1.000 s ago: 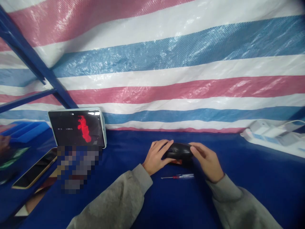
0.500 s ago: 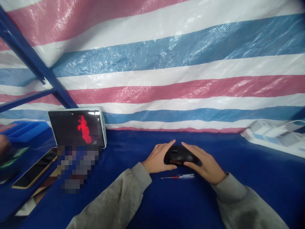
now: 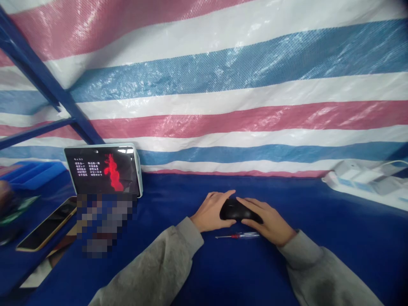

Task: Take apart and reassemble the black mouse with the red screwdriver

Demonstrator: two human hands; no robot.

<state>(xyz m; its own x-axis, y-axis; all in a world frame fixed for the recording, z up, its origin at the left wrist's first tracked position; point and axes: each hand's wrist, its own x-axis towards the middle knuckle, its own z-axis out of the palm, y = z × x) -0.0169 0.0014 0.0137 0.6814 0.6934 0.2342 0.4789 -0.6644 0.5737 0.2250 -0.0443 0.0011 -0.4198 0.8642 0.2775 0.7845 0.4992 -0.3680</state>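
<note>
A black computer mouse (image 3: 235, 210) lies on the blue table (image 3: 229, 272), between my two hands. My left hand (image 3: 213, 211) grips its left end, thumb on the near side and fingers on the far side. From the right, my right hand (image 3: 269, 219) is closed round the other end, its fingers over the top and its thumb along the near edge. Just in front of the mouse lies a small screwdriver (image 3: 237, 235) with a clear handle, a red collar and a thin shaft pointing left.
A tablet (image 3: 102, 170) stands at the back left, its screen lit. Left of it are a phone (image 3: 47, 225), a blue tray (image 3: 35, 175) and another person's blurred hand (image 3: 4, 197). A white power strip (image 3: 366, 187) with plugs lies at the right. Striped sheeting (image 3: 223, 76) hangs behind.
My right hand has slid left and closed further over the right end of the mouse. My left hand stays nearly still. White text has appeared on the tablet screen.
</note>
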